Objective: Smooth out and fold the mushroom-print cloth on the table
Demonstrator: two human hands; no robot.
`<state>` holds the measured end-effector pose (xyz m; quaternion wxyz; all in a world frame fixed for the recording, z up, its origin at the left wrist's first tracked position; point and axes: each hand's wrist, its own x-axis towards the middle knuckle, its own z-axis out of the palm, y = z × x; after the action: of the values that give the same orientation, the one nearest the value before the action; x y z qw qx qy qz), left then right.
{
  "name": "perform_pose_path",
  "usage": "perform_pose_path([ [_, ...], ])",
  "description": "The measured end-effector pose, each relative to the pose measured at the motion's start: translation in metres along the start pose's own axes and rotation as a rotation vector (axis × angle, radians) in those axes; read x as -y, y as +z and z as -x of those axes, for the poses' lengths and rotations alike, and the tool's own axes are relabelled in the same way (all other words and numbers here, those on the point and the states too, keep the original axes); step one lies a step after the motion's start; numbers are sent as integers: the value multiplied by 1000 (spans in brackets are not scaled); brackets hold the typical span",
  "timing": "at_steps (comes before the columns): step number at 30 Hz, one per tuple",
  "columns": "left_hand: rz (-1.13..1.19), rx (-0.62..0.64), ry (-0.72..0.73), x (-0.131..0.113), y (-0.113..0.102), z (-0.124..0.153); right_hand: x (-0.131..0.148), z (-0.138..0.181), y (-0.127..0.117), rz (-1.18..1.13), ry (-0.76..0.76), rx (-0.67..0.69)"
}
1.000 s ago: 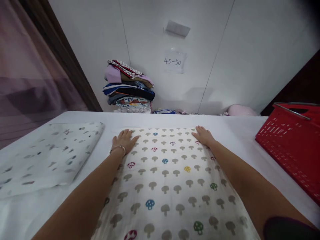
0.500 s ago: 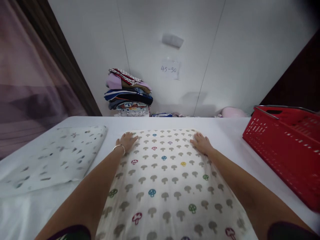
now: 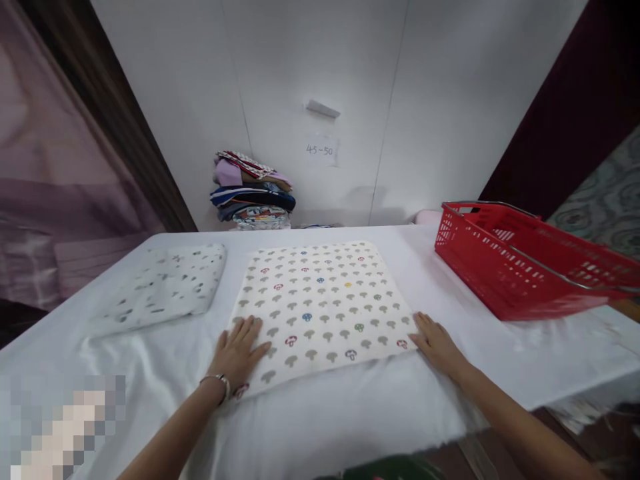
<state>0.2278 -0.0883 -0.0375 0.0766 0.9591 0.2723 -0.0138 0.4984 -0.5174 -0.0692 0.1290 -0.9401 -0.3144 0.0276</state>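
A folded white cloth printed with small mushrooms lies flat in the middle of a table covered by a white sheet. My left hand rests flat on the cloth's near left corner, fingers spread, a thin bracelet at the wrist. My right hand lies palm down at the near right corner, fingers touching the cloth's edge. Neither hand grips anything.
A second folded white cloth with dark specks lies to the left. A red plastic basket with metal handles stands at the right. Against the white wall behind is a stack of folded clothes below a paper label reading 45-50.
Both hands have slid from the cloth's far corners back to its near corners. The view has pulled back and shows more of the table and the basket.
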Motion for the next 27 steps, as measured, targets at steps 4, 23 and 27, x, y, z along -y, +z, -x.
perform_pose_path([
  [4,64,-64,-93,15,11,45,-11,31,5,-123,66,-124],
  [23,192,-411,-62,24,35,85,8,9,-2,-463,378,-415],
  [27,266,-432,-74,27,36,84,9,7,0,-497,373,-447],
])
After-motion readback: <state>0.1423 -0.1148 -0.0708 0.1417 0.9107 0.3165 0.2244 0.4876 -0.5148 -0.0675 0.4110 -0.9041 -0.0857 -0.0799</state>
